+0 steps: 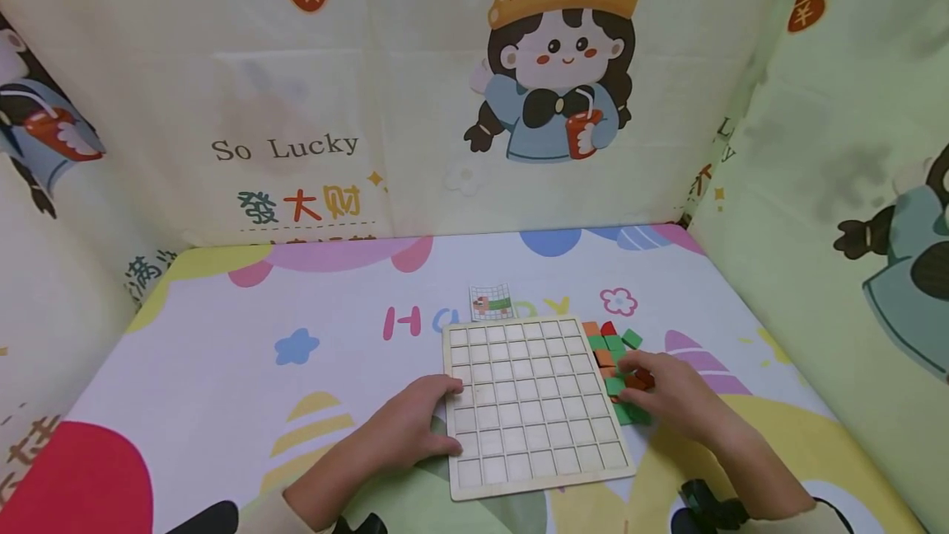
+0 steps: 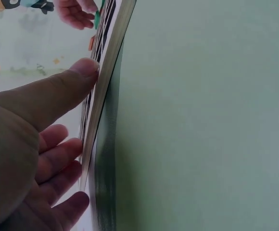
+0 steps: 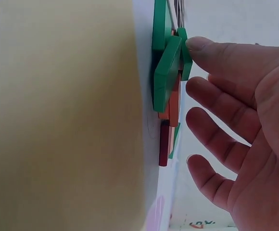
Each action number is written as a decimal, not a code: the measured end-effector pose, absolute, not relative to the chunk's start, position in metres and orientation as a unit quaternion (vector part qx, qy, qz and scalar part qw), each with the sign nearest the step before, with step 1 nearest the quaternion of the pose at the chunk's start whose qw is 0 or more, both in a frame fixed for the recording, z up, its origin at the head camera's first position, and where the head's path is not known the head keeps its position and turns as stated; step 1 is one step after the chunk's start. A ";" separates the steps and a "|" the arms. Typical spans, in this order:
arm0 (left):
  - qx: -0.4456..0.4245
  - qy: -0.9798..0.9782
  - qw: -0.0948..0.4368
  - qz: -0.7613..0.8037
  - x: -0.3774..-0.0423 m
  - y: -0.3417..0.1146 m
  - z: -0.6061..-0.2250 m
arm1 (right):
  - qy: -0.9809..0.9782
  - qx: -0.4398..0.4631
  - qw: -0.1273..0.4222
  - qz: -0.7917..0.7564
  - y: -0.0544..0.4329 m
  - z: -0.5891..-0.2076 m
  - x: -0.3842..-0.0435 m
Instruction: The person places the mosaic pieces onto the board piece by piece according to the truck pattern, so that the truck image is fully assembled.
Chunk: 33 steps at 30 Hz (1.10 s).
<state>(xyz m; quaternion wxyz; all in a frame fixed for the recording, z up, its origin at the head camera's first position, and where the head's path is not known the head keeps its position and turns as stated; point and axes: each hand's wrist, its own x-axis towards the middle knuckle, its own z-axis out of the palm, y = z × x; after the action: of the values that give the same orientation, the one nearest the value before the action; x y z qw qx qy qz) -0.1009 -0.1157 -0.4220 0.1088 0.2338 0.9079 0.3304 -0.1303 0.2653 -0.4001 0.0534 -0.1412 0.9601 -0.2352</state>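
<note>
A pale wooden grid board (image 1: 530, 402) lies flat on the table, its squares bare. My left hand (image 1: 404, 427) rests at the board's left edge. In the left wrist view its thumb (image 2: 85, 67) touches that edge, and the other fingers are loosely bent. Beside the board's right edge lies a loose heap of small square tiles, including a green tile (image 1: 633, 339), an orange tile (image 1: 604, 358) and a red tile (image 1: 608, 329). Over this heap is my right hand (image 1: 682, 394), fingers spread. Its thumb is at a green tile (image 3: 183, 55); whether they touch I cannot tell.
A small card (image 1: 491, 303) with a coloured grid picture lies just behind the board. The patterned tablecloth (image 1: 208, 353) covers the table, and printed cloth walls (image 1: 415, 89) stand at the back and both sides.
</note>
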 end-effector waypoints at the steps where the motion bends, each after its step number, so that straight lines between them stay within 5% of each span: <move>1: 0.235 0.907 0.109 0.331 -0.101 -0.116 -0.422 | 0.960 -0.144 0.053 -0.235 0.265 -0.401 -0.130; 33: 0.232 0.909 0.120 0.326 -0.101 -0.116 -0.422 | 0.953 -0.172 0.058 -0.241 0.253 -0.403 -0.127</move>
<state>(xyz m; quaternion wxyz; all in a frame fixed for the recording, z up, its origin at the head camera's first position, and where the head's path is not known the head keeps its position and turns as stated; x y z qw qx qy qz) -0.1009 -0.1160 -0.4216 0.1204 0.2315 0.9086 0.3262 -0.1267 0.2528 -0.4035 0.0582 -0.1717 0.9534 -0.2411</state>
